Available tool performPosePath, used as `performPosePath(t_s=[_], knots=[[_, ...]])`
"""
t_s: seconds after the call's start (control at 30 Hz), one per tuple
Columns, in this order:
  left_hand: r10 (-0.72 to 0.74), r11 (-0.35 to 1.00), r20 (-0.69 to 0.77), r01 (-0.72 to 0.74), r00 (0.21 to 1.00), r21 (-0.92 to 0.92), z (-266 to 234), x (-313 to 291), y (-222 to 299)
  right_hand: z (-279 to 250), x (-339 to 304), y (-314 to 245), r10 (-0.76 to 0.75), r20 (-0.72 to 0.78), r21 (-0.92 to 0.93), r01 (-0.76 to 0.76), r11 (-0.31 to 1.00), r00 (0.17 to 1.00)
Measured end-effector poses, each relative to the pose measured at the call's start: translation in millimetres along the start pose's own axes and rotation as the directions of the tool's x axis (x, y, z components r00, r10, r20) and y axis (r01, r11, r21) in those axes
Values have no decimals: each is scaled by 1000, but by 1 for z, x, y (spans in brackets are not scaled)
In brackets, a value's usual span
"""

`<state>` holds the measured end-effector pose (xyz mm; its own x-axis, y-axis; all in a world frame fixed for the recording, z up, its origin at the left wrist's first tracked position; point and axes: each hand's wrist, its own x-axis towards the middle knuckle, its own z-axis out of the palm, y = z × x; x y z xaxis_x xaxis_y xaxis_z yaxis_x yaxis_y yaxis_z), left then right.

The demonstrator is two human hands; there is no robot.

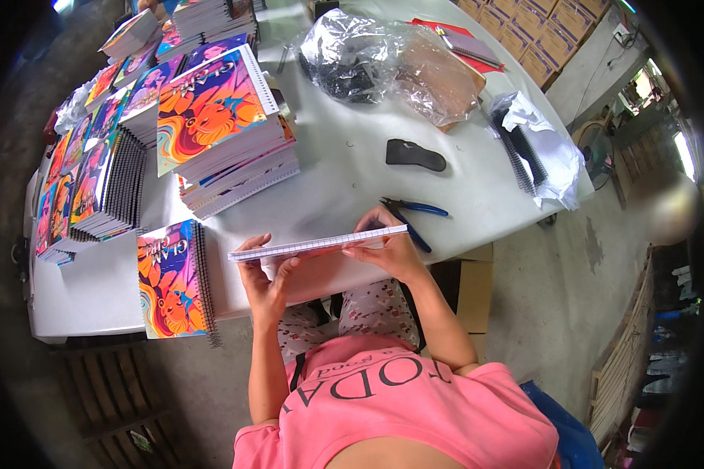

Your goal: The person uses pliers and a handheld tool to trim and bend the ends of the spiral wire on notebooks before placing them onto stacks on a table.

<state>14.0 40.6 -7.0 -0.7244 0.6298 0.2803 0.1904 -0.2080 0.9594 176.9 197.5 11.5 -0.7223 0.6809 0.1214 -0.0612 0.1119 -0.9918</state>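
Observation:
An unbound notebook block (317, 244) is held edge-on above the table's near edge, its long punched edge facing up. My left hand (264, 275) grips its left end between thumb and fingers. My right hand (385, 248) holds the other end the same way. Just beyond the right hand lie pliers with blue and black handles (416, 208). Left of my left hand rests a spiral-bound notebook (170, 283) with a colourful illustrated cover, its black coil sticking out past the lower corner. A tall stack of unbound notebooks (215, 109) with punched edges rises behind it.
Bound notebooks (109, 184) stand in piles on the left of the white table (321, 176). A clear plastic bag (368, 59), a dark flat object (414, 155) and black coils with crumpled white paper (518, 148) lie on it. Boxes (536, 35) are stacked at the back right.

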Motion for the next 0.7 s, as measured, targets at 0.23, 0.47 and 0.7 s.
performPosePath(t_s=[0.23, 0.47, 0.7], knots=[[-115, 980, -81, 127, 990, 156, 4, 1, -16, -3, 2, 9, 183, -33, -6, -183, 983, 983], [352, 791, -123, -225, 928, 570, -4, 0, -6, 10, 2, 19, -2, -63, -147, -7, 989, 998], [287, 291, 431, -506, 856, 812, 89, 18, 97, -10, 6, 6, 126, 60, -167, -115, 979, 990]])
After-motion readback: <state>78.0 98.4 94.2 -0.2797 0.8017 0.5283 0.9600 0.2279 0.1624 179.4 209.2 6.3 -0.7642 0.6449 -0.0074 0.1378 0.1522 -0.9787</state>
